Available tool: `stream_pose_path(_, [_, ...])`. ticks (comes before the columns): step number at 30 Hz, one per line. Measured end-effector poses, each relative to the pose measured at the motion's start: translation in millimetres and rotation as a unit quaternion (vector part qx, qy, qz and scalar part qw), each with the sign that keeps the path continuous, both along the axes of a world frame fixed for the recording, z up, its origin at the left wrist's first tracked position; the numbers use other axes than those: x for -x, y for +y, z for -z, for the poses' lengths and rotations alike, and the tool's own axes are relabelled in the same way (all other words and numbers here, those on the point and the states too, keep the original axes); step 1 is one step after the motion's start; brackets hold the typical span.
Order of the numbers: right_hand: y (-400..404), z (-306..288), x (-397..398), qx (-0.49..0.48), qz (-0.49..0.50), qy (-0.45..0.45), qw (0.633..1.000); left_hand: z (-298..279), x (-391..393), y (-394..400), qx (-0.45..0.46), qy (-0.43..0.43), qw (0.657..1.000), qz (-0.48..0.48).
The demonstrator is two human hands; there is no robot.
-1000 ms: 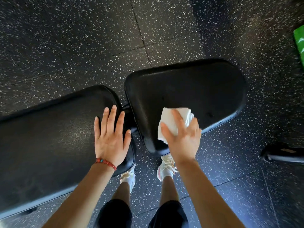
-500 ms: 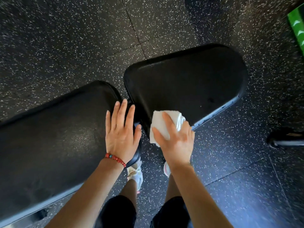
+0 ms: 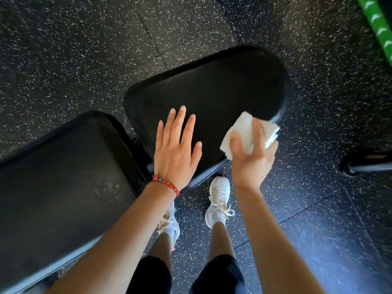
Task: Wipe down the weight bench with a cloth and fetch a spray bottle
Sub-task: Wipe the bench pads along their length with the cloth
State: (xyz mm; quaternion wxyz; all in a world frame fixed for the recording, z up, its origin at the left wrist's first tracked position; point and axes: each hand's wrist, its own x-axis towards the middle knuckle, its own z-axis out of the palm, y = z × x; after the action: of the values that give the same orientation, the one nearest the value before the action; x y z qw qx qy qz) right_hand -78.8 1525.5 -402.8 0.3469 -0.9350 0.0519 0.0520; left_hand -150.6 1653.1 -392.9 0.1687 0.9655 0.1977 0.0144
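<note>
A: Where is the cloth (image 3: 248, 132)?

B: White and folded, bunched in the right hand (image 3: 252, 158); the fingers (image 3: 257, 134) of that hand are curled round it, the thumb pressed on its near side; it sits at the right-hand near edge of the seat pad (image 3: 222, 90), partly over the pad's rim and partly over the floor (image 3: 318, 102); whether it presses on the pad I cannot tell, since the hand is blurred.

A: And the left hand (image 3: 176, 153)?

B: Open, holding nothing; its fingers (image 3: 180, 122) are spread and straight, laid over the near left part of the same seat pad, well to the left of the cloth; a red bead bracelet (image 3: 166, 183) circles the wrist below them.

A: The rest of the table?

B: The long back pad (image 3: 59, 177) lies left of the left fingers, apart from the seat pad by a narrow gap; both pads are black.

A: Anything else near the fingers?

B: Two white shoes (image 3: 219, 198) on the speckled black floor, below both hands; a green strip (image 3: 379, 28) far up to the right of the right fingers; a dark object (image 3: 369, 162) on the floor right of them, too blurred to name.
</note>
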Motion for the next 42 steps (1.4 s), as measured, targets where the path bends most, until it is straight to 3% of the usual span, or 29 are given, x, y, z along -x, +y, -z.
stream_pose_path(7, [-12,-1,-28,0.022,-0.066,-0.033,0.997,12,-18,-11,-0.025,0.04,0.999,0.012])
stream_pose_path(15, [-14,-1,-124,0.009,-0.042,-0.005,0.999,14,-18,-12,-0.027,0.045,0.999,0.0])
stream_pose_path(24, [-27,-22,-79,0.043,-0.077,0.092,0.992,-18,-28,-20,0.04,0.093,0.994,-0.044])
stream_pose_path(30, [-45,-51,-51,0.005,-0.106,0.194,0.975,-54,-22,-23,0.068,0.086,0.993,-0.044])
stream_pose_path(42, [-68,-195,16,-0.162,0.088,0.094,0.978,-196,-6,-22,0.066,0.011,0.996,0.066])
